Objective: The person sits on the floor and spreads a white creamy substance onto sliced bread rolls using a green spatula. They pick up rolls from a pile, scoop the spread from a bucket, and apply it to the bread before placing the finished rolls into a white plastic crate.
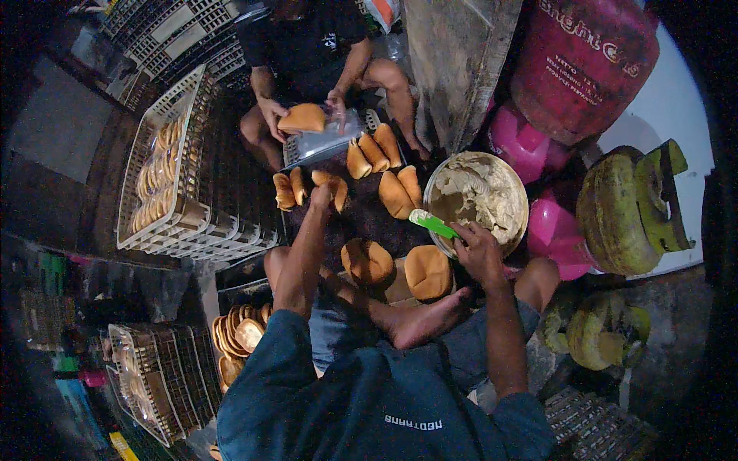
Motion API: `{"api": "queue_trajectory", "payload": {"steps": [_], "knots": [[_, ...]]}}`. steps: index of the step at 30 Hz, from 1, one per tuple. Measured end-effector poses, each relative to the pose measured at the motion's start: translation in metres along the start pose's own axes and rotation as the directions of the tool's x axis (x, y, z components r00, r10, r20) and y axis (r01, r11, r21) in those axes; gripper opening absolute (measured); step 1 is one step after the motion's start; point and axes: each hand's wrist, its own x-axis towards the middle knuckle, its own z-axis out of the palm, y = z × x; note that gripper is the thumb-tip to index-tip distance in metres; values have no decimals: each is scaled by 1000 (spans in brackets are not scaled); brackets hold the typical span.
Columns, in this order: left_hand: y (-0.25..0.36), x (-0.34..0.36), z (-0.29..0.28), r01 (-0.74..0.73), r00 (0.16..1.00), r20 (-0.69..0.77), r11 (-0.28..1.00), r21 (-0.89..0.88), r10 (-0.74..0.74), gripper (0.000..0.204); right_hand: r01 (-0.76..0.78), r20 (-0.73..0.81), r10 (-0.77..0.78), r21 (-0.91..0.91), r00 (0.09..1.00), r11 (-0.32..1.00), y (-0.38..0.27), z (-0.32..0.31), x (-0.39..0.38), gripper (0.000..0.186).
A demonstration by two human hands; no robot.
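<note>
My right hand [478, 250] is closed around the green handle of a spatula [437, 224] whose pale tip has cream on it. The spatula lies over the near left rim of a round tub [525, 201] filled with beige cream [484, 192]. Out to the left, my left hand [321, 198] grips a folded bread bun [338, 188], its fingers partly hidden by it. Beside that bun stand two folded buns [284, 192]. Several more folded buns [373, 154] lie farther right, close to the tub. Two round buns [429, 273] rest nearer, in front of my crossed legs.
Across from me, a person's hands [270, 115] hold a bun [302, 118] over clear plastic bags [327, 142]. Stacked crates [192, 223] with packed buns stand left; loose buns [247, 334] sit behind my left arm. Gas cylinders [623, 211] and a large red container [588, 65] are right.
</note>
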Motion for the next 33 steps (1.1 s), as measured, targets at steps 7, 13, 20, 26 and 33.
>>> {"api": "queue_trajectory", "payload": {"steps": [7,13,20,26,33], "knots": [[24,-66,108,-279,938,141,445,851,318,55,-71,60,73,-35,996,997,18,-2,-11,38],[-20,-186,108,-124,990,121,-45,991,-71,93,-119,142,123,-36,982,992,16,7,-11,40],[-83,-208,110,-42,997,54,-201,979,54,121,13,115,-8,-44,993,999,15,30,-4,32],[-39,-196,102,-52,998,58,188,981,-28,115,99,33,-100,30,994,995,24,37,-11,32],[-18,-136,50,75,962,272,974,-214,-14,57,-22,102,24,-21,994,1000,32,28,-21,33]]}}
